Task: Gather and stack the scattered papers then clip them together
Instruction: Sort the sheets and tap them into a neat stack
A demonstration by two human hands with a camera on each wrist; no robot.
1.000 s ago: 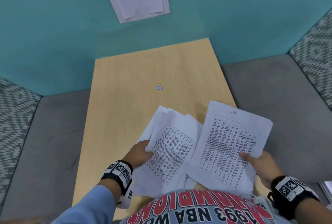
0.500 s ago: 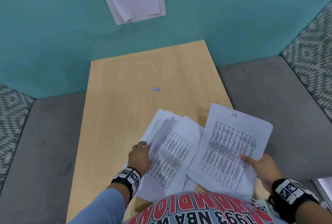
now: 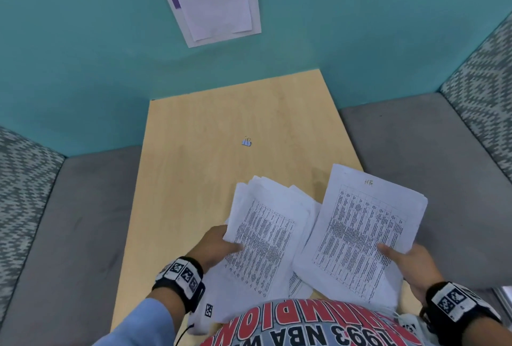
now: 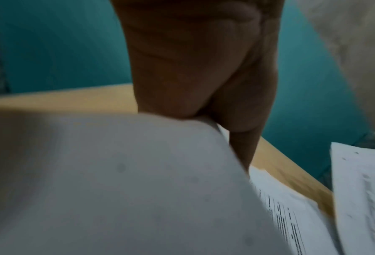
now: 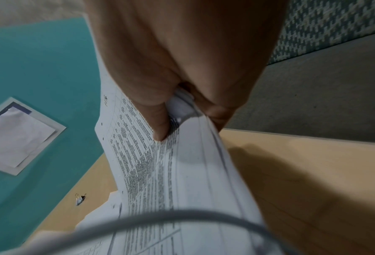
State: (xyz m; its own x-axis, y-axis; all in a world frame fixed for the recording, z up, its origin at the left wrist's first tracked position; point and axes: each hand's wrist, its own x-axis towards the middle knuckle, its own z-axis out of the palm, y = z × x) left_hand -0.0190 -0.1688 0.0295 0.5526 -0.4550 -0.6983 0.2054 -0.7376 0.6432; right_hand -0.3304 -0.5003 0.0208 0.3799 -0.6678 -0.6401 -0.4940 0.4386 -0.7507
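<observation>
Both hands (image 3: 219, 246) (image 3: 410, 265) pinch paper stacks (image 3: 266, 237) (image 3: 363, 232) at edges.

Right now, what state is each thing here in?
Left hand: grips the messy left bundle of printed white papers.
Right hand: pinches the right bundle of printed papers.
Small blue binder clip: lying unused on the wooden table.

Even, soft light fills the head view, with no glare on the desk (image 3: 210, 179). Its edges bow from the wide lens. The left wrist view is dim and smeared — the near papers (image 4: 127, 189) are probably motion-blurred. In the right wrist view a dark shadow (image 5: 269, 163) crosses the desk — a blurred cable (image 5: 182, 215) arcs close to the lens.
</observation>
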